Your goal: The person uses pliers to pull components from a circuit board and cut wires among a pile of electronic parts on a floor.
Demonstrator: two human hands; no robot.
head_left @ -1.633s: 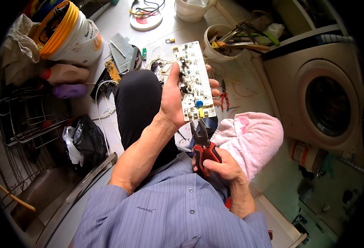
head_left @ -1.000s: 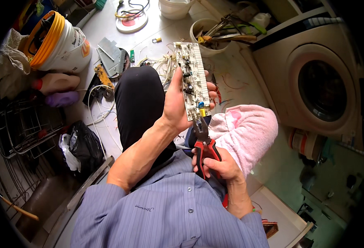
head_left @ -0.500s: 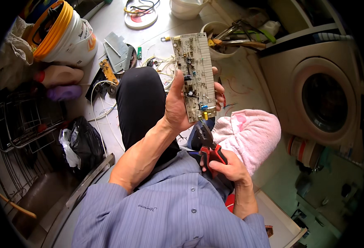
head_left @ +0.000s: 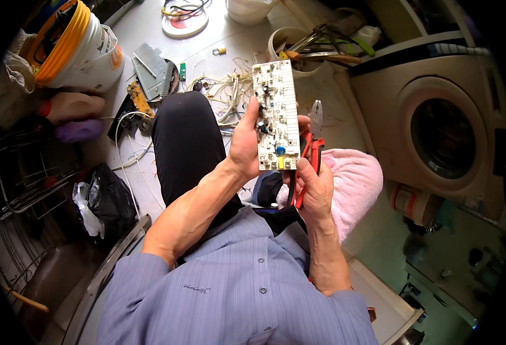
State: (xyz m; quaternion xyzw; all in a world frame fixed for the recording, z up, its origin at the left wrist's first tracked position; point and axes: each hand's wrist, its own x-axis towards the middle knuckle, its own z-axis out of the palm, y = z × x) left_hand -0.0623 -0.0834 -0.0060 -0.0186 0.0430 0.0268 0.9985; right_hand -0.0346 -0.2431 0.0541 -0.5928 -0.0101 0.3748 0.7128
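Pale beige, the circuit board (head_left: 277, 115) stands upright above the person's knee, the left hand (head_left: 245, 144) clenched on its left edge. The right hand (head_left: 315, 190) closes round the red-handled pliers (head_left: 310, 150), their jaws up just beside the board's right edge. Loose wires (head_left: 227, 95) lie on the floor behind.

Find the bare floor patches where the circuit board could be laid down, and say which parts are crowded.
Bare floor shows between the white bucket and the round disc, and again between the circuit board and the washing machine. It is crowded around the wire tangle and grey metal parts beyond the knee.
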